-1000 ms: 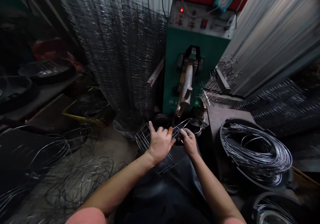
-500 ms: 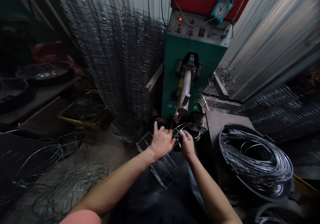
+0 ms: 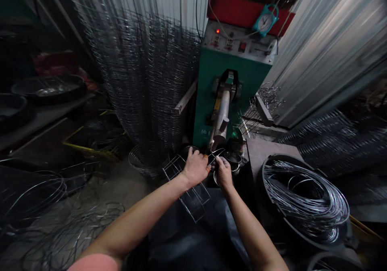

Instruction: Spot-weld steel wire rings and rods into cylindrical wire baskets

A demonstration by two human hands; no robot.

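My left hand (image 3: 196,167), with orange bands on two fingers, is closed on a wire rack (image 3: 193,206) that hangs below and to its left. Close beside it, my right hand (image 3: 224,172) pinches a thin curved wire (image 3: 218,151). Both hands are just under the metal electrode arm (image 3: 220,119) of a green machine (image 3: 242,67). The wire lies near the arm's lower tip; whether it touches the tip or the rack is too small to tell.
Tall stacks of wire frames (image 3: 133,77) stand left of the machine. A black tub (image 3: 267,190) of bent wires is at the right, beside a board (image 3: 256,152). Loose wires (image 3: 81,230) lie on the floor at the left. A dark round bowl (image 3: 232,160) sits behind my right hand.
The view has shifted slightly. My hands and the rack have moved a little closer to the arm's tip, and my left index finger now points out less.
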